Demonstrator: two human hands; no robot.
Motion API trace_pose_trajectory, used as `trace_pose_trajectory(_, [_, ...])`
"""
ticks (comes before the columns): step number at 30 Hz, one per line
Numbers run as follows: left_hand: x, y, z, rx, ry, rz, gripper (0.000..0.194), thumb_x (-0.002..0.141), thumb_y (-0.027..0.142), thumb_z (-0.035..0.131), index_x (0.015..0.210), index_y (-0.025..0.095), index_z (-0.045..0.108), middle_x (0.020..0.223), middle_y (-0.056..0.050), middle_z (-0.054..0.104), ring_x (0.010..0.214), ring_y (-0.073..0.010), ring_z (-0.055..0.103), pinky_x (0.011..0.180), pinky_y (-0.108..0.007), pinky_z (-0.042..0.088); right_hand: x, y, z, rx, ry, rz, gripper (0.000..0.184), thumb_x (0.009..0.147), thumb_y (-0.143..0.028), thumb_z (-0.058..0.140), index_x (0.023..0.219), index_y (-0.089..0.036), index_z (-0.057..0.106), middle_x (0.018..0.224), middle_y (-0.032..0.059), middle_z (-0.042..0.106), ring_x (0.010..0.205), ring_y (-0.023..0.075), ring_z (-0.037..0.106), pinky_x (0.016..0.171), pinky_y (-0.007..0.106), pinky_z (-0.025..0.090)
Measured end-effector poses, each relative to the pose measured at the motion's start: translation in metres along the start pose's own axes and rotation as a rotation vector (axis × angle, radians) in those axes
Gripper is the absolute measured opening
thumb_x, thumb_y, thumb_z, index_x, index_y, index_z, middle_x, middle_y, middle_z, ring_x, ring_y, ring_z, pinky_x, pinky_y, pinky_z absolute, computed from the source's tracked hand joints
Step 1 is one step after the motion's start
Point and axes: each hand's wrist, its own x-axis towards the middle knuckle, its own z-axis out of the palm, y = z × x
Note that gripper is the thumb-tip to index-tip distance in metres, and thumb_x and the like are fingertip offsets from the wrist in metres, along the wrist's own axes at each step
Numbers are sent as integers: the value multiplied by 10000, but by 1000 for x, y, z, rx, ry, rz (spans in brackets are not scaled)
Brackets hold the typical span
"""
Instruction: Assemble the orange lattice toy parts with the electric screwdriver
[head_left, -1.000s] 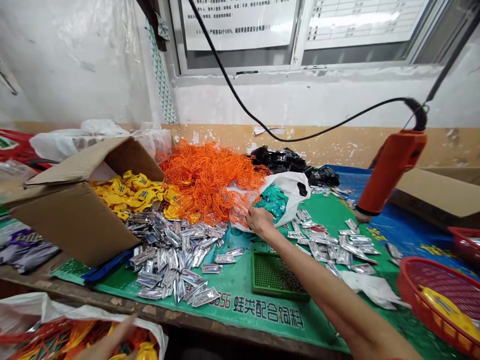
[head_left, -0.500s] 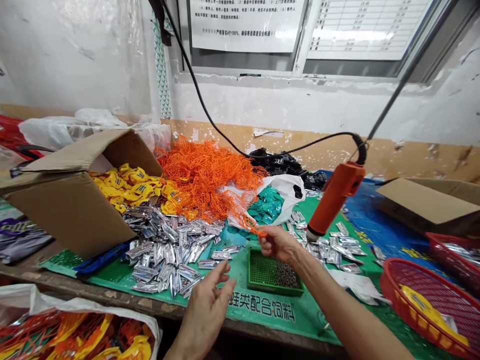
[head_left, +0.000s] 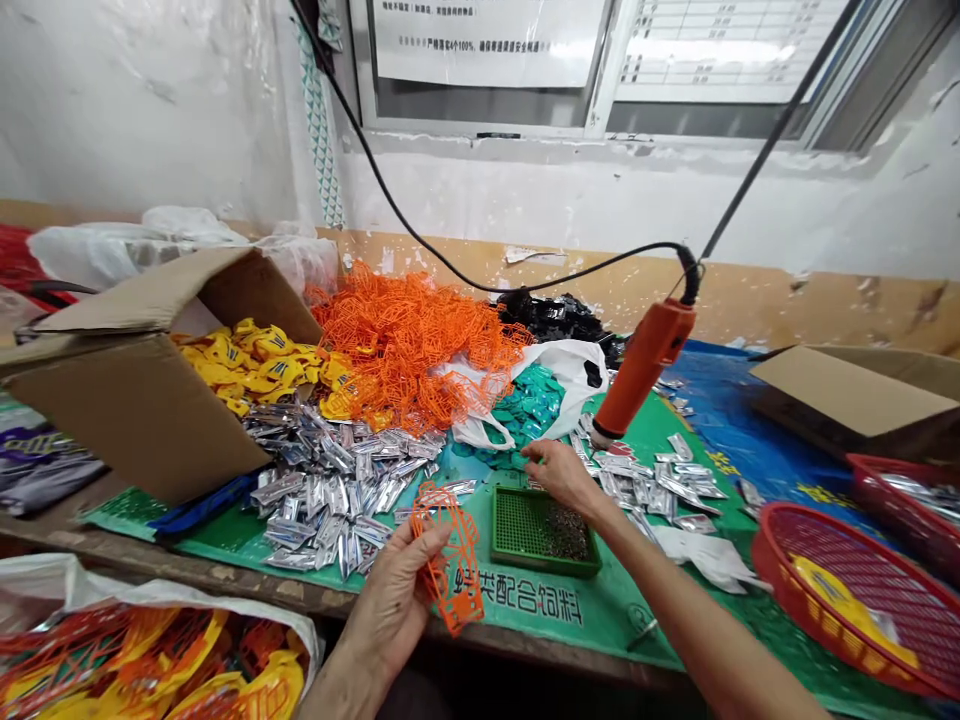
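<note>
My left hand (head_left: 394, 590) pinches a flat orange openwork plastic frame (head_left: 452, 560) between thumb and fingers, above the table's front edge. At the near edge of a heap of teal plastic pieces (head_left: 534, 400), my right hand (head_left: 562, 475) reaches out with fingers loosely curved and apart. Nothing shows clearly between them. Below that hand lies a green mesh tray (head_left: 517, 520) with many small dark screws (head_left: 566, 532) gathered at its right side. An orange electric screwdriver (head_left: 645, 370) hangs from its cord just beyond my right hand.
Behind are a tangled orange frame heap (head_left: 412, 340) and yellow pieces (head_left: 274, 365) spilling from a cardboard box (head_left: 135, 410). Silver packets (head_left: 330, 500) lie in front. A red basket (head_left: 772, 560) stands right; a white bag (head_left: 300, 625) of orange and yellow parts sits lower left.
The orange frame has passed from my right hand to my left, which has closed on it. My right hand now reaches at the teal pieces.
</note>
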Motion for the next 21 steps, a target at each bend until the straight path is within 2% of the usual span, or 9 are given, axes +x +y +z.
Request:
trace_pose_trajectory(3, [-2,-4,-6,12,-29,8,341,576,200,860,858,171,669,696,31,710,566,-108,643,549,-202,530,19,15,5,-273,-21,-17,317,915,-335,582,1180,-162,582,1210,90,597,1047,219,609,883,435,523])
trace_pose_trajectory(9, [-5,-7,-16,-41,-95,15,261,668,225,814,891,151,699,842,-38,762,680,-132,689,617,-213,561,27,21,19,-638,-85,-67,313,920,-330,577,1191,-173,578,1198,86,604,1022,208,622,856,408,538])
trace_pose_trajectory(14, [-8,-6,-18,-22,-81,11,264,660,229,817,876,145,691,862,-51,769,708,-153,701,660,-264,581,30,15,14,-821,-90,-130,299,922,-328,574,1170,-161,589,1181,87,613,1015,205,624,859,411,537])
trace_pose_trajectory(18, [-14,-2,-18,21,-32,23,305,622,262,831,862,145,684,844,-50,763,686,-163,697,662,-294,578,22,7,2,-916,-49,-177,257,922,-317,576,1116,-150,605,1101,70,638,947,183,639,817,381,546])
trace_pose_trajectory(21, [-17,0,-18,76,34,64,352,585,315,842,842,135,682,801,-43,745,666,-168,686,646,-294,563,4,-4,-5,-944,3,-246,167,934,-153,502,1057,-108,605,1009,112,656,886,199,652,733,329,523])
